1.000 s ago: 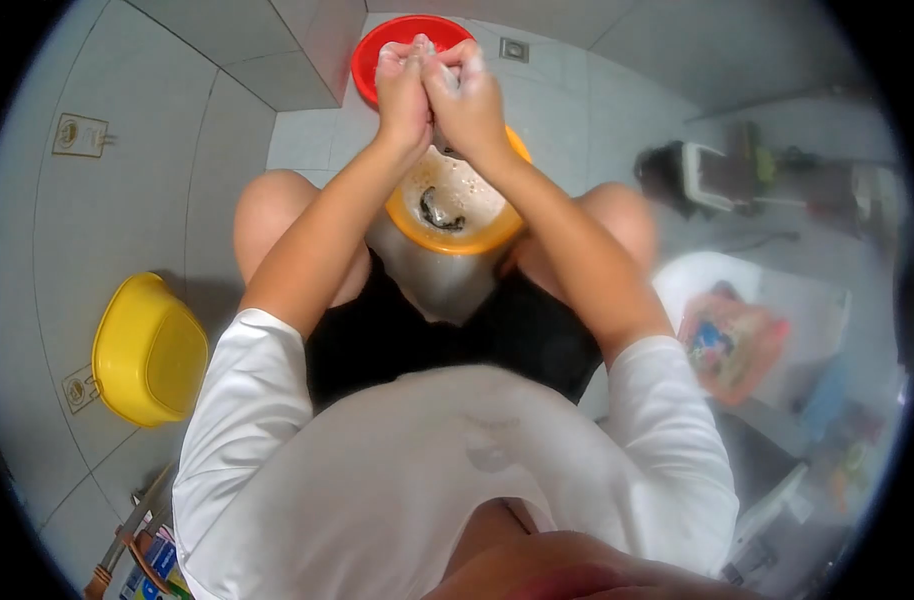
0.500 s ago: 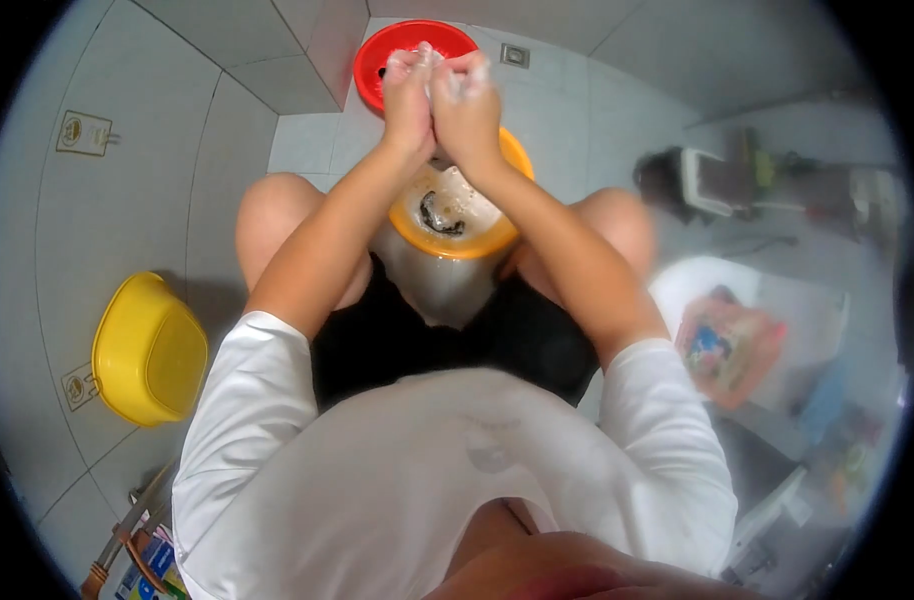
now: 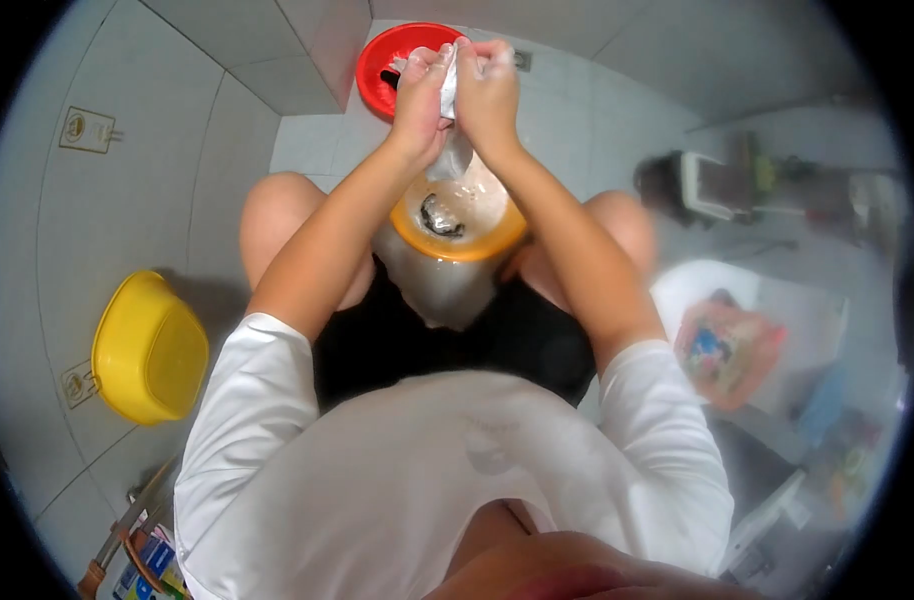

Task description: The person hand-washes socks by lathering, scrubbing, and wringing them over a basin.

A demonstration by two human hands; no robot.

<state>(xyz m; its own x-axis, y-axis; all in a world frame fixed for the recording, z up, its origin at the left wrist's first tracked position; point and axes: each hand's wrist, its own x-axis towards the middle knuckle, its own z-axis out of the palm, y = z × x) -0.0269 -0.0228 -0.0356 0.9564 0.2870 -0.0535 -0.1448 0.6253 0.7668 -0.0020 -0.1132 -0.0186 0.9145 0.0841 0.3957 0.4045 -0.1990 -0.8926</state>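
Both of my hands are raised side by side over the far edge of a white bucket with an orange rim (image 3: 457, 254). Between them is a small white cloth (image 3: 448, 95), its exact kind hidden by the fingers. My left hand (image 3: 420, 100) has its fingers closed on one side of the cloth. On the other side, my right hand (image 3: 486, 95) grips it too, with whitish suds on the fingers. A greyish end of the cloth hangs below the wrists towards the bucket. Inside the bucket, a dark thing (image 3: 440, 216) lies in cloudy, foamy water.
A red basin (image 3: 367, 88) stands on the floor beyond the hands, holding something dark and something white. On the left wall hangs a yellow basin (image 3: 149, 350). To the right are a pink bag (image 3: 727, 350) and blurred items. My bent knees flank the bucket.
My hands have shifted slightly right and parted a little. More of the white cloth now shows between them, and its lower end hangs down over the bucket.
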